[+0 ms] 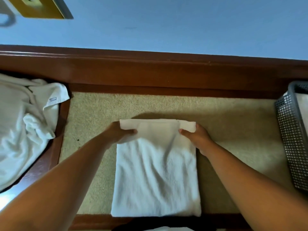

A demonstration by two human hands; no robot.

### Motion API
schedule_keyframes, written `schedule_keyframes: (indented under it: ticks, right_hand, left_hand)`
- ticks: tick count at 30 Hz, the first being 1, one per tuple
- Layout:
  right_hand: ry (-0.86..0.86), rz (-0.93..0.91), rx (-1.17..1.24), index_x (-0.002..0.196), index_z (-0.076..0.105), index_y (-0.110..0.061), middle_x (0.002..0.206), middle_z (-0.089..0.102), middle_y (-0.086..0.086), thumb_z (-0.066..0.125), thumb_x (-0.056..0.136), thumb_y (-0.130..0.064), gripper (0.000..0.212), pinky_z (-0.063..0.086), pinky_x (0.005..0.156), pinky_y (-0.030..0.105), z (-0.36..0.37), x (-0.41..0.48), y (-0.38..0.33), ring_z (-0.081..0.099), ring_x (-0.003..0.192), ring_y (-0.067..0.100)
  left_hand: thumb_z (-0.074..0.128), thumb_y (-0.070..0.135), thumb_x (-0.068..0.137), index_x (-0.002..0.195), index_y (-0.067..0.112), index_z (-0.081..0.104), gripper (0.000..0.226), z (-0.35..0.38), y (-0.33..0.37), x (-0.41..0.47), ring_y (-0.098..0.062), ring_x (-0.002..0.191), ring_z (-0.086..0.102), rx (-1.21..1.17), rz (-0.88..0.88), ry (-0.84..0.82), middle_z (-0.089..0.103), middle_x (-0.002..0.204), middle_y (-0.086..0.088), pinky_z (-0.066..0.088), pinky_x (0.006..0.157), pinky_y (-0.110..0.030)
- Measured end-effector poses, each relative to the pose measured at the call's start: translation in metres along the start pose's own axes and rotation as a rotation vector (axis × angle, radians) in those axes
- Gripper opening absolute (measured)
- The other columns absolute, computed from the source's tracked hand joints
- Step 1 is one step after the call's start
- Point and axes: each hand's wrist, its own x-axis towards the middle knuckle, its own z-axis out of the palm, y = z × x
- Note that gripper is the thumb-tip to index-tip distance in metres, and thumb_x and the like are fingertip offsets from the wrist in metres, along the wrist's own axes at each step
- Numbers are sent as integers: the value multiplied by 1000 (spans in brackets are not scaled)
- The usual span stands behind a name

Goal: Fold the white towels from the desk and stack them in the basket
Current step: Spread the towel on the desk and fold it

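Note:
A white towel (156,177) lies folded into a long rectangle on the beige desk top (93,117), its near edge at the desk's front. My left hand (116,134) grips the towel's far left corner, thumb on top. At the far right corner my right hand (198,137) holds the towel the same way. The far end is lifted off the desk and curls toward me. A grey mesh basket (290,135) stands at the right edge of the view, with something white inside it.
A heap of crumpled white towels (21,124) lies at the left, over the desk's dark wooden frame (150,74). Behind the desk rises a blue wall (166,25). A wood-and-metal fitting (43,7) hangs at the top left.

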Motion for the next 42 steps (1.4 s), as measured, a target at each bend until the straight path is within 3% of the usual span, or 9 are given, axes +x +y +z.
schedule_keyframes:
  ticks: [7,9,12,17,21,26,30,37,42]
  right_hand:
    - [61,-187,180,100,70,-21,99,76,2,85,75,-22,29,60,80,39,-25,-57,-53,72,87,18]
    - [100,-354,221,96,73,-22,97,77,0,86,65,-28,34,60,85,46,-43,-90,-70,73,92,20]
    - [158,-729,163,98,73,-34,99,76,-9,82,72,-8,38,59,76,31,-71,-153,-85,71,94,10]
    - [408,-1270,-306,103,65,-6,96,63,3,81,69,-17,39,47,73,23,-74,-207,-40,59,84,16]
    - [340,-1077,-559,105,54,-23,109,53,-1,83,61,-8,56,53,68,33,-32,-180,59,61,86,22]
    - [-5,-629,-705,127,51,-25,116,41,-13,79,77,-40,59,45,81,24,17,-156,157,51,99,8]
    - [92,-554,-619,124,58,-15,123,54,5,75,82,-21,46,48,89,31,36,-149,158,59,108,23]
    - [84,-509,-537,100,50,-23,103,54,-2,64,81,-8,28,42,69,34,36,-148,147,56,84,24]
    - [338,-613,-478,88,54,-19,90,55,-2,64,80,-2,22,41,60,33,38,-155,134,55,76,25]
  left_hand:
    - [96,43,56,108,10,70,67,-28,43,-80,-33,91,74,-350,268,39,76,100,-11,60,82,-57]
    - [91,25,70,103,9,70,42,-41,65,-124,-25,87,75,-369,464,96,77,96,-6,62,79,-44]
    - [85,17,77,96,19,67,26,-59,87,-201,-8,75,68,-214,823,244,73,86,5,54,63,-20]
    - [74,29,78,102,13,64,30,-60,45,-250,-15,88,64,74,1111,332,66,100,5,49,73,-24]
    - [74,14,73,103,24,58,35,-17,-48,-209,-22,97,63,373,984,336,58,115,7,53,78,-39]
    - [79,29,78,125,40,42,61,47,-167,-174,-24,121,58,473,524,66,30,150,4,52,96,-42]
    - [76,22,86,141,24,43,64,62,-161,-167,-18,98,64,286,370,220,41,139,-2,55,88,-37]
    - [69,25,88,130,26,44,49,68,-143,-159,-29,108,58,516,308,173,48,127,-3,50,94,-45]
    - [62,4,85,102,23,48,29,61,-133,-168,-26,77,55,208,386,483,60,97,-5,37,62,-34]
